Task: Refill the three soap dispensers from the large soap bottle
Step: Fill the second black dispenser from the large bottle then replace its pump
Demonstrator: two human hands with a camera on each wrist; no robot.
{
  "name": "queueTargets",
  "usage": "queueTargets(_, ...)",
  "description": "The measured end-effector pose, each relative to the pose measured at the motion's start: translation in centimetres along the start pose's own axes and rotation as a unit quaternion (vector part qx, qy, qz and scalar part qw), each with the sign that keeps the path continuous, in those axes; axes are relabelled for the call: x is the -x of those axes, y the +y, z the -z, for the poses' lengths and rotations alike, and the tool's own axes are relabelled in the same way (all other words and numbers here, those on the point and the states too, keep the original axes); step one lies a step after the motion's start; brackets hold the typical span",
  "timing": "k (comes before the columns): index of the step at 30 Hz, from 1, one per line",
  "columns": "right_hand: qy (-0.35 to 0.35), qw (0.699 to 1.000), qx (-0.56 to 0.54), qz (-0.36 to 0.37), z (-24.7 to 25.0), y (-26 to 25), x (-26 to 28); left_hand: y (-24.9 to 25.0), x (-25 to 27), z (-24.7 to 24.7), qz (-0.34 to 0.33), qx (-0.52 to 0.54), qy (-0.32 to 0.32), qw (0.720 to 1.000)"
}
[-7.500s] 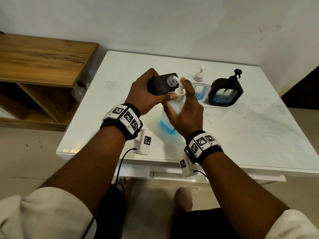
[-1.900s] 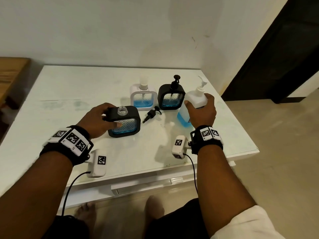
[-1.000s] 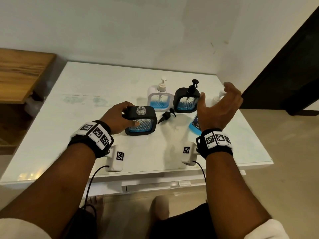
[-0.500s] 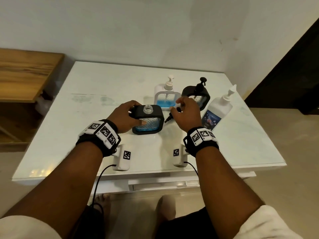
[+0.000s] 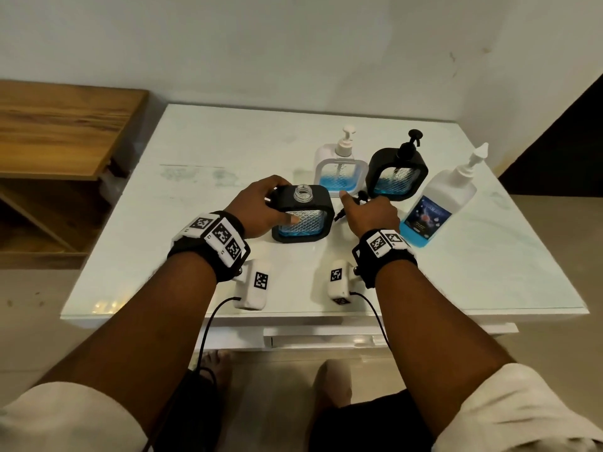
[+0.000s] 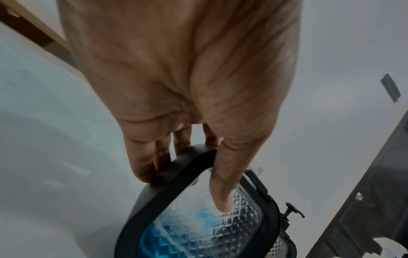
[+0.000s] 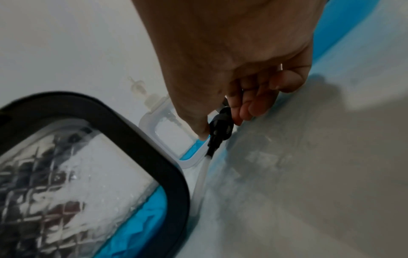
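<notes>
A black square dispenser [image 5: 301,213] [image 6: 198,218] [image 7: 88,165] stands uncapped on the white table [image 5: 202,151], with blue soap low inside. My left hand [image 5: 261,210] [image 6: 187,153] grips its top left corner, thumb on the patterned front. Just right of it my right hand [image 5: 365,210] [image 7: 229,111] pinches the black pump head [image 7: 219,132] [image 5: 360,195], whose clear tube [image 7: 202,176] trails along the table. Behind stand a white dispenser [image 5: 339,168] and a second black dispenser [image 5: 396,172], both capped. The large soap bottle [image 5: 439,203] stands at the right.
A wooden shelf unit [image 5: 55,132] sits left of the table. The wall runs close behind the table, and a dark doorway [image 5: 561,151] opens at the far right. Bare feet [image 5: 329,376] show on the floor below the table's front edge.
My right hand let go of the large bottle at the right, swung left and took hold of the black pump head beside the open dispenser. My left hand kept its grip.
</notes>
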State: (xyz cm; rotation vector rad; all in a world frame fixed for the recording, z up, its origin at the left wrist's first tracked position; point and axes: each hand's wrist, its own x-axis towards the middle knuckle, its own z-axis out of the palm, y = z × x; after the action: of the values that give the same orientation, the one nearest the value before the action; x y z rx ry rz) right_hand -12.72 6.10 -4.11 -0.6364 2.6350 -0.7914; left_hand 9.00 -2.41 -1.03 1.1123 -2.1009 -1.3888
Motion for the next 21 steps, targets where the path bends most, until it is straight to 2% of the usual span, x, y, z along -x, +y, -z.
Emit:
queueTargets(8,0.015,1.000,-0.021,0.014,0.6,0.1,0.0,0.2,0.1,0.1,0.001,0.000,-0.003,1.000)
queueTargets(14,0.014,0.991,-0.109,0.080,3.2,0.5,0.1,0.0,0.0,0.1,0.000,-0.001,-0.004,1.000)
queueTargets(18,0.001,0.970,-0.188,0.152,4.8,-0.7,0.9,0.1,0.1,0.1,-0.005,-0.011,-0.003,1.000)
queueTargets(21,-0.019,0.934,-0.313,0.169,5.9,-2.4,1.9,0.1,0.1,0.1,-0.005,-0.013,0.001,1.000)
